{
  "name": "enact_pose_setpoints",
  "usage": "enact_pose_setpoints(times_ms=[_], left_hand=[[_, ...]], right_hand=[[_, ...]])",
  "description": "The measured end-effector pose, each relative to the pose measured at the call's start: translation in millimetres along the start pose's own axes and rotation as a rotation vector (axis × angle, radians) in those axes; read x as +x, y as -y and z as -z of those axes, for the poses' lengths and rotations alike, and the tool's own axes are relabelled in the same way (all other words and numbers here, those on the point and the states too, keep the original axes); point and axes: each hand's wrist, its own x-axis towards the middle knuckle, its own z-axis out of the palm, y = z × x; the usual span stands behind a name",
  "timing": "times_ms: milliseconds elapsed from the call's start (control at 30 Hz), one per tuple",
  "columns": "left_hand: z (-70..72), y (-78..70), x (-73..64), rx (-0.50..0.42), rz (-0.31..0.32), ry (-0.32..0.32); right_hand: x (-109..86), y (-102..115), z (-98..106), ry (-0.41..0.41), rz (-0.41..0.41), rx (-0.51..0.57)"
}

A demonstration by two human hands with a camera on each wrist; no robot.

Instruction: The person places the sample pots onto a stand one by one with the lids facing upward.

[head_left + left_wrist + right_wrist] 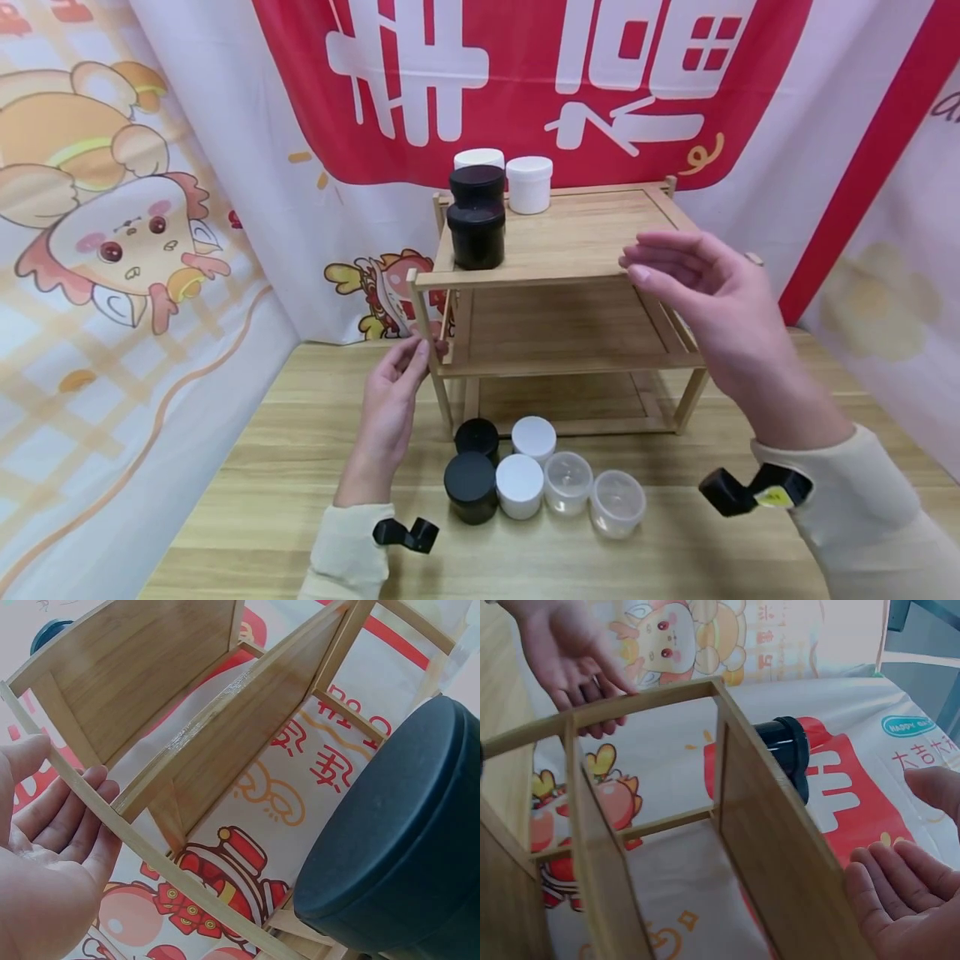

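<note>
A three-tier wooden rack (592, 229) stands on the table. My left hand (393, 383) holds its front left post (94, 799), thumb on one side and fingers on the other. My right hand (712, 292) hovers by the right end of the top shelf, palm facing inward, fingers loosely bent and holding nothing. In the right wrist view, a gap separates this hand (911, 896) from the rack's edge. Two black jars (477, 237) stand close together at the top shelf's left end. One white jar (529, 185) is beside them; another (480, 156) is partly hidden behind.
Before the rack, on the wooden table (300, 467), sit black jars (471, 483), white jars (520, 483) and clear lidded tubs (617, 500) in a cluster. Printed cloth (247, 100) hangs at the back and sides. The middle shelf (562, 325) bears nothing visible.
</note>
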Motion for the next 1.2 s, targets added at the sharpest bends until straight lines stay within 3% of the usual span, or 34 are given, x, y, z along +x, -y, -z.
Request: enact_pose_setpoints(times_ms=[267, 633, 933, 1200], left_hand=[[-4.1, -0.7, -0.4, 0.001, 0.015, 0.008], [-5.4, -2.1, -4.9, -0.007, 0.013, 0.01], [-4.0, 0.1, -3.7, -0.019, 0.005, 0.003], [-2.1, -0.4, -1.5, -0.012, -0.002, -0.007]], right_hand=[[-21.7, -30.8, 11.9, 0.005, 0.03, 0.041], [-52.5, -75.3, 13.5, 0.089, 0.066, 0.013], [-66.9, -107.4, 14.4, 0.167, 0.106, 0.039], [-72.9, -125.6, 17.6, 0.239, 0.155, -0.063]])
